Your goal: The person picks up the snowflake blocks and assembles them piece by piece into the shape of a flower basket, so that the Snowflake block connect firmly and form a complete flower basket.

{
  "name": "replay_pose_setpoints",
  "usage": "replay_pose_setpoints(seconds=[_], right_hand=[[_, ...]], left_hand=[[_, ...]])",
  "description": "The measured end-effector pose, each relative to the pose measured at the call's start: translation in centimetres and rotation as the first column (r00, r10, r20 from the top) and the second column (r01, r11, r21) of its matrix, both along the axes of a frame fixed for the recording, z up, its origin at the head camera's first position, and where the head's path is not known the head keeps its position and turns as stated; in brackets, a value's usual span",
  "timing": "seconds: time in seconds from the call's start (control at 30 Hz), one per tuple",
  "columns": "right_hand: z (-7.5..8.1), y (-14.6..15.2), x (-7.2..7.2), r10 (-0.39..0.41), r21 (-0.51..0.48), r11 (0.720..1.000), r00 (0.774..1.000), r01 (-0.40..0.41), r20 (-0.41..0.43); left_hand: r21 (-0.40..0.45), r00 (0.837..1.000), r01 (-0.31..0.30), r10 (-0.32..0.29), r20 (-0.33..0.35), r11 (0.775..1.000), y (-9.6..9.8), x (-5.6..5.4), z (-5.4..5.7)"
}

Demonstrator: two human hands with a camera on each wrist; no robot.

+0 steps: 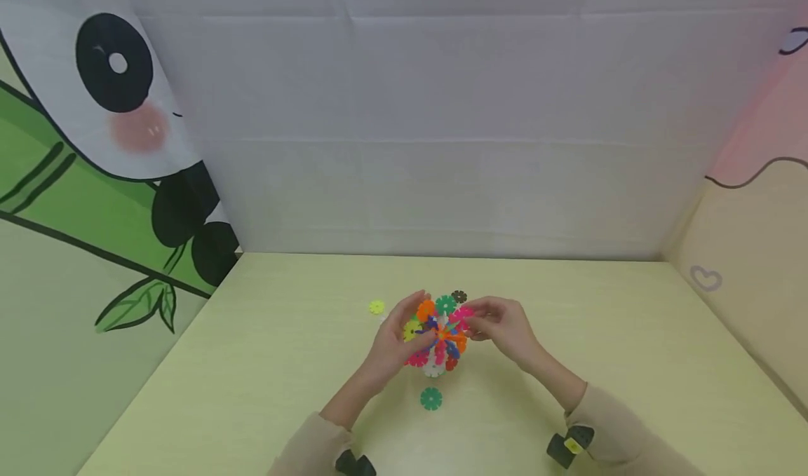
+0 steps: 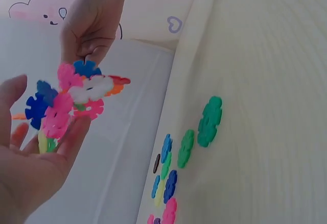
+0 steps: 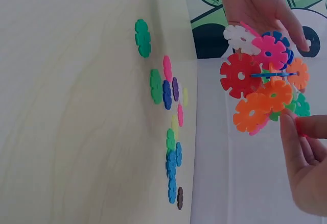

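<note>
A ball-like cluster of interlocking notched plastic discs, in pink, orange, red, white, blue and green, is held up above the table. My left hand grips it from the left, thumb across the near side and fingers behind. At its right side, my right hand pinches a pink disc between thumb and fingertips. In the right wrist view, only a bit of that disc shows between the fingers, beside orange discs of the cluster. Whether the pinched disc is joined to the cluster, I cannot tell.
Loose discs lie on the pale table: a green disc nearest me, a yellow disc at the left, a brown disc farther back. Several more, such as a dark blue disc, lie beyond the hands. A white cloth hangs behind.
</note>
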State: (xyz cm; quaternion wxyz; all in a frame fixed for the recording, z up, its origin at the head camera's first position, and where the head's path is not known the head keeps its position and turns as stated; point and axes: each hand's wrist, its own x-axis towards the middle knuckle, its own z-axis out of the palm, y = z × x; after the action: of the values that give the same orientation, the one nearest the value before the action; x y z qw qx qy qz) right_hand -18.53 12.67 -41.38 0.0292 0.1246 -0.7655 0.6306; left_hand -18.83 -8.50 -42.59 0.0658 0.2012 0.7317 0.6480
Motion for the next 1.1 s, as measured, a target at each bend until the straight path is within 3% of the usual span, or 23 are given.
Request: replay_pose_setpoints(seconds=[0.07,0.17,0.37,0.53,0.67,0.8,0.93,1.03,1.1], right_hand=[[0.0,0.1,-0.3,0.054,0.031,0.998,0.998,-0.053,-0.016],[0.0,0.2,-0.6,0.111,0.055,0.992,0.994,-0.11,-0.015],[-0.2,0.2,-1.5,0.175,0.084,0.981,0.985,-0.174,-0.001],[-0.7,0.8,-3.3,0.137,0.123,0.983,0.991,-0.135,-0.008],[-2.3,1.6,-5.6,0.104,0.197,0.975,0.994,-0.105,0.012],[-4.2,2.1,-7.6,0.115,0.32,0.939,0.992,-0.125,0.049],[-6.0,2.3,-9.3,0.12,0.46,0.877,0.99,-0.14,0.072],[-6.8,2.2,-10.1,0.112,0.533,0.836,0.991,-0.134,0.073],[-7.1,2.2,-10.3,0.11,0.553,0.822,0.991,-0.132,0.072]], left_hand=[[-0.05,0.998,0.055,-0.055,0.005,0.997,-0.4,-0.3,-0.1],[-0.095,0.996,0.085,-0.082,0.027,0.992,-0.9,-0.6,-0.2],[-0.04,0.998,0.041,-0.039,0.054,0.998,-1.3,-0.8,-0.8],[-0.016,0.998,0.01,-0.009,0.058,1.0,-2.1,-1.1,-1.2],[-0.009,0.999,-0.014,0.014,0.05,1.0,-2.6,-1.3,-1.3],[-0.012,0.998,-0.038,0.038,0.051,0.999,-3.0,-1.2,-1.2],[-0.005,0.998,-0.045,0.045,0.054,0.999,-3.2,-1.2,-1.1],[0.003,0.998,-0.037,0.037,0.056,0.999,-3.3,-1.1,-1.1],[0.007,0.998,-0.031,0.03,0.06,1.0,-3.3,-1.2,-1.0]])
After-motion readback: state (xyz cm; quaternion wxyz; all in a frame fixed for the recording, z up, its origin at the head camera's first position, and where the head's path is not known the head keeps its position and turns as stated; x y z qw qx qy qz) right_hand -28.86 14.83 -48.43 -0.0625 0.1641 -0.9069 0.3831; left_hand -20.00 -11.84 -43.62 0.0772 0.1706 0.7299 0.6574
